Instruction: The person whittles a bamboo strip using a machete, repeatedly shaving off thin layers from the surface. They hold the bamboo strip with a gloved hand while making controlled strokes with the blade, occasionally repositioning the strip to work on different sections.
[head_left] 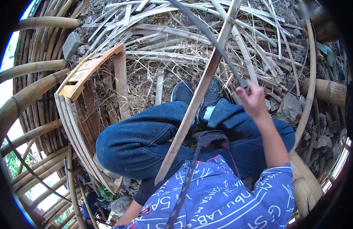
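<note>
My right hand (pixel 252 100) is closed around the grip end of a long, narrow dark blade (pixel 207 32), raised over my right knee. The blade points away and to the left, crossing above a long wooden batten (pixel 197 95). That batten slants across my lap between my legs, its near end by my left hip. My left forearm (pixel 131 212) reaches down to the lower left, and the hand itself is out of sight. A dark strap (pixel 186 187) hangs in front of my shirt.
A low wooden stool-like frame (pixel 94 63) stands on my left. Split bamboo strips (pixel 165 32) and shavings litter the ground ahead. Bamboo poles (pixel 27 101) form a fence at left. Broken stones (pixel 289 108) and a thick bamboo pole (pixel 325 91) lie on my right.
</note>
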`<state>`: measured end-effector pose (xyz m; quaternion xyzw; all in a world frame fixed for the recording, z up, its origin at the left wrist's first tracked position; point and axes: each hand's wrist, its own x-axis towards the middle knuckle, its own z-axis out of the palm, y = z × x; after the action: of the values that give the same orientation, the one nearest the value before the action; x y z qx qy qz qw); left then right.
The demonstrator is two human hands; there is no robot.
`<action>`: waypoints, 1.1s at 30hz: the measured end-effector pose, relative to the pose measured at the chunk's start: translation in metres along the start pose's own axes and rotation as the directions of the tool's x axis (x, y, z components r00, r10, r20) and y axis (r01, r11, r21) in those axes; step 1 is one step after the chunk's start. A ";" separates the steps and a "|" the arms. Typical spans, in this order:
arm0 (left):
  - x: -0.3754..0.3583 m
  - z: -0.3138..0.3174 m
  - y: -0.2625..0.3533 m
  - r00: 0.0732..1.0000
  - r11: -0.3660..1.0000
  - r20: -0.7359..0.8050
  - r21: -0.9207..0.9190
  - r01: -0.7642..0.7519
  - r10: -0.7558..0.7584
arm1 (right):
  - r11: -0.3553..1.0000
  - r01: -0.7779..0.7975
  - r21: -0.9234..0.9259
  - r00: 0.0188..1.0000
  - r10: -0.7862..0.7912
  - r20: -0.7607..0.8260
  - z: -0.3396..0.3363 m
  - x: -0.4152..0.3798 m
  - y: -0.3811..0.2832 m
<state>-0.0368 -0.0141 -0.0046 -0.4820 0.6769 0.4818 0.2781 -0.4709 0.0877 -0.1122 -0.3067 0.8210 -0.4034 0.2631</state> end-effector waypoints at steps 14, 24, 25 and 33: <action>-0.006 -0.003 0.017 0.954 0.977 -0.207 0.041 -0.211 0.215 | 0.709 -0.011 0.705 0.989 -0.094 0.110 0.088 -0.065 -0.109; -0.034 -0.034 0.106 0.978 0.949 -0.086 0.239 0.204 -0.188 | 0.604 -0.064 0.794 0.996 0.092 0.010 0.081 -0.088 -0.116; -0.036 -0.037 0.116 0.982 0.926 -0.122 0.334 0.174 -0.141 | 0.591 -0.030 0.806 0.996 0.085 -0.026 0.078 -0.087 -0.117; -0.033 -0.042 0.168 0.815 0.883 -0.423 0.419 -0.210 0.395 | 0.605 0.017 0.796 0.978 0.156 -0.139 0.049 -0.098 -0.117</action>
<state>-0.1755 -0.0279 0.1034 -0.4155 0.8694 0.2502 0.0947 -0.3373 0.0768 -0.0244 -0.0852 0.5903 -0.7422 0.3057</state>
